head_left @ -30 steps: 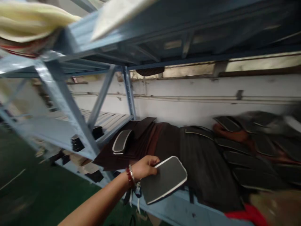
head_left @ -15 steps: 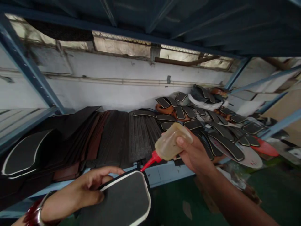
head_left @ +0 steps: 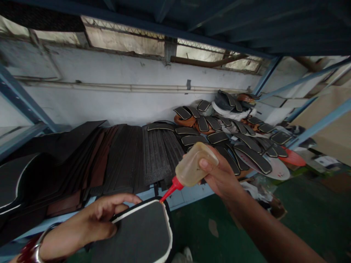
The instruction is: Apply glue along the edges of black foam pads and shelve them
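My left hand (head_left: 93, 219) grips the top edge of a dark grey padded panel (head_left: 134, 233) with a white rim, its fingers curled over the edge. The panel's lower part runs out of the picture. My right hand (head_left: 219, 175) holds a translucent plastic squeeze bottle (head_left: 192, 164) of yellowish liquid, tilted downward. Its red nozzle (head_left: 171, 190) has its tip at the panel's upper right rim, touching it or very nearly so. I cannot tell whether any liquid is coming out.
Stacks of dark and brown sheets (head_left: 120, 160) lie on a blue metal shelf (head_left: 186, 199), and a heap of cut dark pieces with pale edging (head_left: 227, 142) lies to their right. A white wall with a pipe stands behind. Green floor lies below.
The view has swung right since the oldest frame, and my right hand with the bottle has come in. The nozzle has moved closer to the panel's rim, which my left hand holds nearer me.
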`<state>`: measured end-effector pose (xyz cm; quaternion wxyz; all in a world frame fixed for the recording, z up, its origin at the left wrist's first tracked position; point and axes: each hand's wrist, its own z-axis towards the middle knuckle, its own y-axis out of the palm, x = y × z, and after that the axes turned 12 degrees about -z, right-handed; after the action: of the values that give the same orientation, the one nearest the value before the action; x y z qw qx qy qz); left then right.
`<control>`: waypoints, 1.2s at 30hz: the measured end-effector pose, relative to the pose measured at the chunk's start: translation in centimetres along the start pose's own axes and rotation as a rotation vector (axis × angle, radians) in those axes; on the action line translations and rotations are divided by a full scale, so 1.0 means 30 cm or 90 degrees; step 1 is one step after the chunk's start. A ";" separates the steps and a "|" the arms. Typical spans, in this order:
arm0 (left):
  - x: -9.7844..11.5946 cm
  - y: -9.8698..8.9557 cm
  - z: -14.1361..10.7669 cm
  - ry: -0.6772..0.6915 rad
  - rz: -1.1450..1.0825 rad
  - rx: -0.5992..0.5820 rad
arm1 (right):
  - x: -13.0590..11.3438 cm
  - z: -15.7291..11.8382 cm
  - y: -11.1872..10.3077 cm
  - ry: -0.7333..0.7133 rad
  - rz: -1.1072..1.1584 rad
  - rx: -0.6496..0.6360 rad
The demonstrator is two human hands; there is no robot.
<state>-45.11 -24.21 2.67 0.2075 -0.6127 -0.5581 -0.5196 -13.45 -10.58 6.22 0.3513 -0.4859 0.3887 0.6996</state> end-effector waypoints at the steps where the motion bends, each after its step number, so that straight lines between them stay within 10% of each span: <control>1: 0.006 0.005 0.002 -0.016 -0.012 -0.004 | 0.003 -0.002 -0.001 0.001 0.002 0.001; 36: -0.009 -0.050 -0.007 -0.030 -0.141 0.003 | 0.045 -0.058 0.000 0.048 0.084 -0.006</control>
<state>-46.49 -24.08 2.02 0.1366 -0.5589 -0.6285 -0.5234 -13.11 -11.95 4.56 0.2870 -0.4870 0.4295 0.7043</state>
